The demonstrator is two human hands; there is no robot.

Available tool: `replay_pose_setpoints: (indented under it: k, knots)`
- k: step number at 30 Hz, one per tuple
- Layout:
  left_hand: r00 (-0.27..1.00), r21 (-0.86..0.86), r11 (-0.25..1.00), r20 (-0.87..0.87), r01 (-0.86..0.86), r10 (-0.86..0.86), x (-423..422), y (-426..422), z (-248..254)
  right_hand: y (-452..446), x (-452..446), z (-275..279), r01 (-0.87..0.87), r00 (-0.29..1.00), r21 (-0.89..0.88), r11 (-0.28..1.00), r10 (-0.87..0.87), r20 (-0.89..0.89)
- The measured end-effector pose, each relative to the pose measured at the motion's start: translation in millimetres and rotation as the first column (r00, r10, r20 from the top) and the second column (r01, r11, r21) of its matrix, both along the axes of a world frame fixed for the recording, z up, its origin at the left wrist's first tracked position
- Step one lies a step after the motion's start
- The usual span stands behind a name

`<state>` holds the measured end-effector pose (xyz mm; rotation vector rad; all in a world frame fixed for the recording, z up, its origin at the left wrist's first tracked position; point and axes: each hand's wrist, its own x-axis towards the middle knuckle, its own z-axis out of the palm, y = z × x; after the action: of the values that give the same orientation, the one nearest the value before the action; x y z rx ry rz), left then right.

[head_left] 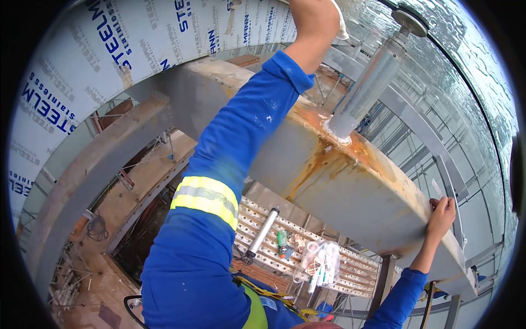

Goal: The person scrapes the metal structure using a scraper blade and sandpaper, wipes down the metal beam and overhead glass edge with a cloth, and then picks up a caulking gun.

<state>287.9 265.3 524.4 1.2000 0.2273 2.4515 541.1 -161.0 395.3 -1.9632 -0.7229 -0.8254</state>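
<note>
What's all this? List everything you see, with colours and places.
Printed panel: 1, white with blue lettering, upper left
Large beam: 1, grey with rust, middle
Curved beam: 1, grey, left
Post: 1, silvery, on large beam
Wet glass: count unclear, clear, upper right
Perforated planks: several, pale, lower middle
Tube: 1, silvery, on planks
Small object: 1, green and orange, on planks
Plastic bag: 1, clear, on planks
Coiled cable: 1, dark, lower left
Left arm: 1, blue sleeve, reaching past top edge
Right hand: 1, bare, at large beam's edge
</note>
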Motion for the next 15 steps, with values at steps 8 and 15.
replay_pose_setpoints:
  k: [8,15]
  knots:
    - [0.992,-0.043,0.992,-0.037,0.120,-0.122,5,0,4,-2,5,0,0.005,1.000,-0.011,1.000,-0.005,-0.003]
    - [0.970,0.017,0.970,-0.012,0.243,-0.243,-2,-6,4,0,2,0,0.015,1.000,-0.002,1.000,-0.015,-0.009]
